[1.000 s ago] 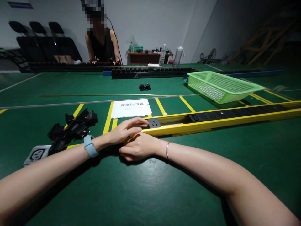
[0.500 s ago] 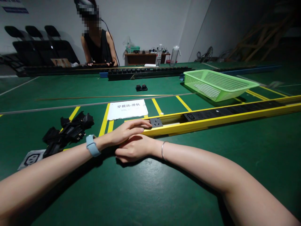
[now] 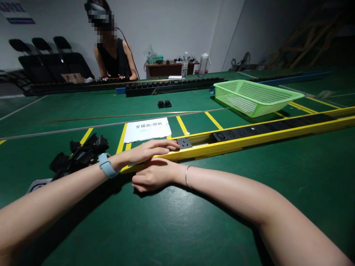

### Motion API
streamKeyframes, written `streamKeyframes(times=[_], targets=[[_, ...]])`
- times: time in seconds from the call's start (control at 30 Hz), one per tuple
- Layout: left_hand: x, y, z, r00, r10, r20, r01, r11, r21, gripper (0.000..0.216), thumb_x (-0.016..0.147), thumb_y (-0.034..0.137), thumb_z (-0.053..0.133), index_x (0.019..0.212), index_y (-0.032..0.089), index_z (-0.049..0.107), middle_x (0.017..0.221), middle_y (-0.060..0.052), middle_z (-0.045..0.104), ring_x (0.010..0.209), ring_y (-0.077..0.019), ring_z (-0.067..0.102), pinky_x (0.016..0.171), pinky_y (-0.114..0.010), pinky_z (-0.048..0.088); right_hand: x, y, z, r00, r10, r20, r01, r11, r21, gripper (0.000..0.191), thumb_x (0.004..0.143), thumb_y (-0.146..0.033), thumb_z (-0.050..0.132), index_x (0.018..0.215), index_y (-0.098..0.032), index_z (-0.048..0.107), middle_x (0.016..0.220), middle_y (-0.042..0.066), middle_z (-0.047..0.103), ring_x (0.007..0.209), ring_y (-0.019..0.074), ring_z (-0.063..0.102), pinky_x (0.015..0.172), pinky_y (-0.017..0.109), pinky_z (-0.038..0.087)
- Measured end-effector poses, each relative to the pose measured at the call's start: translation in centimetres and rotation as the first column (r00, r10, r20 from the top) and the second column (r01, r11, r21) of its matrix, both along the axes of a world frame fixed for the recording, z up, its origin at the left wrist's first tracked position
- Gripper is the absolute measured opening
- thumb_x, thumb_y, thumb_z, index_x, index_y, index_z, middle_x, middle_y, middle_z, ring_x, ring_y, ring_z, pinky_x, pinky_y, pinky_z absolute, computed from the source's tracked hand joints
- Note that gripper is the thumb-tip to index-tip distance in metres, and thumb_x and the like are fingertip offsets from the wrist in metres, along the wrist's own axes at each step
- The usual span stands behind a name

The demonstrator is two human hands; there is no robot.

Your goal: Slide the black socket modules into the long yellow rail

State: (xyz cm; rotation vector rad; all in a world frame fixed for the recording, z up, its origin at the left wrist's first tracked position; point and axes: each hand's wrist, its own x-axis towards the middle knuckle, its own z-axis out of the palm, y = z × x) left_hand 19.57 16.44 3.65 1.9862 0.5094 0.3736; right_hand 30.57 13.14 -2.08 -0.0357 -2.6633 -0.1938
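A long yellow rail (image 3: 249, 142) lies across the green table, with a row of black socket modules (image 3: 263, 129) seated in its channel. My left hand (image 3: 146, 149), with a blue wristband, lies flat on the rail's left end. Its fingertips touch a single black socket module (image 3: 184, 142) in the channel. My right hand (image 3: 151, 175), with a thin bracelet, rests on the table against the rail's near side, fingers curled together at the rail's end.
A pile of loose black modules (image 3: 80, 155) lies to the left by a socket picture card (image 3: 37, 183). Beyond the rail are a white paper label (image 3: 146, 129), thin metal rods (image 3: 111, 122) and a green basket (image 3: 255, 96). Another person (image 3: 111, 55) works at black strips (image 3: 172, 85) opposite.
My left hand's fingertips have slid the single black module a little to the right along the rail, toward the row of modules. My right hand has stayed by the rail's end.
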Motion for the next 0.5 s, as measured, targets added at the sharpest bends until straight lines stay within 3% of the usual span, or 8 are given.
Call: streamKeyframes(times=[0.27, 0.5], targets=[[0.8, 1.1, 0.4, 0.994, -0.086, -0.068, 0.086, 0.996, 0.008, 0.036, 0.092, 0.033, 0.045, 0.123, 0.024, 0.061, 0.139, -0.002, 0.052, 0.135, -0.0233, 0.039, 0.115, -0.039, 0.024, 0.2, -0.3, -0.2, 0.999, -0.046, -0.022, 0.045, 0.999, -0.02, 0.028, 0.095, -0.028, 0.04, 0.077, -0.017, 0.059, 0.068, 0.0, 0.064, 0.059, 0.0113, 0.056, 0.051, 0.026, 0.035], [1.0, 1.4, 0.6, 0.992, -0.091, -0.089, 0.089, 0.996, -0.026, 0.038, 0.093, 0.035, 0.043, 0.127, 0.025, 0.058, 0.141, -0.002, 0.051, 0.133, -0.0225, 0.042, 0.114, -0.037, 0.026, 0.1, -0.3, -0.6, 0.997, -0.059, -0.047, 0.059, 0.998, -0.001, 0.032, 0.095, -0.029, 0.035, 0.077, -0.018, 0.058, 0.066, -0.001, 0.064, 0.056, 0.0133, 0.059, 0.049, 0.027, 0.036]])
